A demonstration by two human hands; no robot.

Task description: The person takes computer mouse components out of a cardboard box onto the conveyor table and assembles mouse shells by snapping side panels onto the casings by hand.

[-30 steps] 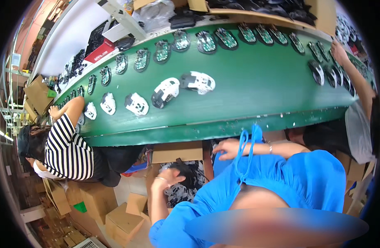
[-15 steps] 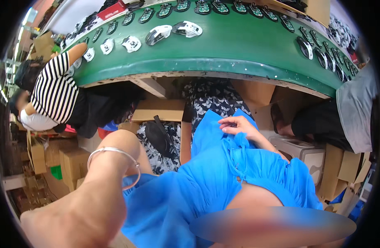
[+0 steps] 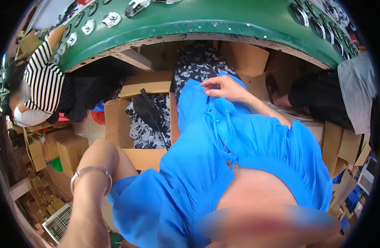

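My right hand [image 3: 226, 88] rests over the lap of my blue dress [image 3: 190, 149], palm down, with fingers loosely bent and a little apart. It holds nothing. My left arm [image 3: 90, 198], with a silver bangle, is folded up, and its forearm runs out at the lower edge, so the left hand is out of sight. Before me, a green-topped workbench [image 3: 169, 31] bears a spaced row of black-and-white mouse shells [image 3: 111, 19].
An open cardboard box [image 3: 146, 159] of black-and-white parts, with a black pouch [image 3: 147, 110] on top, stands left of my legs. A person in stripes [image 3: 45, 78] sits at the left, another in grey and black [image 3: 355, 99] at the right. A carton [image 3: 73, 155] stands far left.
The view has tilted down, so the bench sits higher and its rear row of circuit boards is mostly cut off. My left forearm has shifted; my right hand stays on my lap.
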